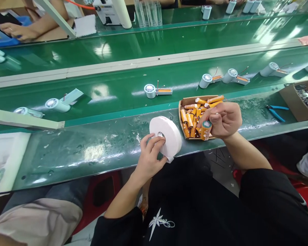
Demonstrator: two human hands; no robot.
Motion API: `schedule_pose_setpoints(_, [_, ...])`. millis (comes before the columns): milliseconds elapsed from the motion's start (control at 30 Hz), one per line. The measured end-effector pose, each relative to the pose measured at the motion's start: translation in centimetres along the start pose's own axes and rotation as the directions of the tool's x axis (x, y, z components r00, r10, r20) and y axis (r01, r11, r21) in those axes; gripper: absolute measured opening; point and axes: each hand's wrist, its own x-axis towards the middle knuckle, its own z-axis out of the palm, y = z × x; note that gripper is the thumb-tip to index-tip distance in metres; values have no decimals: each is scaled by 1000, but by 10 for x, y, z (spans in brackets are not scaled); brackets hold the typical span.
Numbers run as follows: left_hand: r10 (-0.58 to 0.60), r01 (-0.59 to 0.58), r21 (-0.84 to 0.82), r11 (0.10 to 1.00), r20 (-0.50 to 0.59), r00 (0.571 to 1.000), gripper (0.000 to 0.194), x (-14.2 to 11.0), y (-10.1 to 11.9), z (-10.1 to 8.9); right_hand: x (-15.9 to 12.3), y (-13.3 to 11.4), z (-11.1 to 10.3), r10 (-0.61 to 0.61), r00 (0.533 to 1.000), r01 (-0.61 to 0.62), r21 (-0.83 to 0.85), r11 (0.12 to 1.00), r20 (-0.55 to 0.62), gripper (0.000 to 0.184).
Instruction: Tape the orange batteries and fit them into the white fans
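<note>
Left hand [152, 152] grips a tape roll [174, 135] at its hole; right hand [227, 119] seemingly pinches a battery [206, 132] near its teal end.

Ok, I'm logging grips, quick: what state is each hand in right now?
Left hand: closed on the white roll.
Right hand: closed, holding an orange cylinder.

Your left forearm [125, 198] slants forward and inward — the left grip [151, 155] is clasped, fingers [156, 145] curved, thumb [163, 161] underneath. Your right forearm [247, 150] angles in from the other side; the right grip [227, 121] sits farther forward, pinched — thumb tucked against a bent index finger [222, 108].
</note>
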Motion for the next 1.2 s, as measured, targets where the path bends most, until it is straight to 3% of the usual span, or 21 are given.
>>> schedule_pose_setpoints(200, [41,-43,68,997,35,999,61,-1,1,2,-16,-20,16,79,996,-73,142,987,-40,41])
schedule_pose_setpoints(367, [73,-76,110,991,31,997,56,0,1,1,-18,-42,27,60,995,-39,252,967,-76,24])
schedule_pose_setpoints(567, [84,-98,122,988,111,990,60,-2,0,-3,-23,-41,28,95,988,-78,143,987,-118,28])
schedule_pose_setpoints(667, [108,-120,117,986,102,989,66,-2,0,-3,-21,-37,23,53,993,-61,-76,995,-104,26])
schedule_pose_setpoints(800, [157,-170,148,974,97,983,70,-1,1,0,-16,-40,20,87,996,-69,-462,884,16,32])
schedule_pose_setpoints(1000, [152,-179,214,960,133,979,61,0,2,5,-17,-39,28,134,982,-17,-640,768,134,39])
schedule_pose_setpoints(1067, [160,-184,207,961,129,979,61,0,6,7,-17,-35,28,146,985,-53,-649,759,91,40])
schedule_pose_setpoints(1200, [145,-164,256,953,91,985,61,0,19,15,-13,-27,23,136,981,-190,-538,822,-138,37])
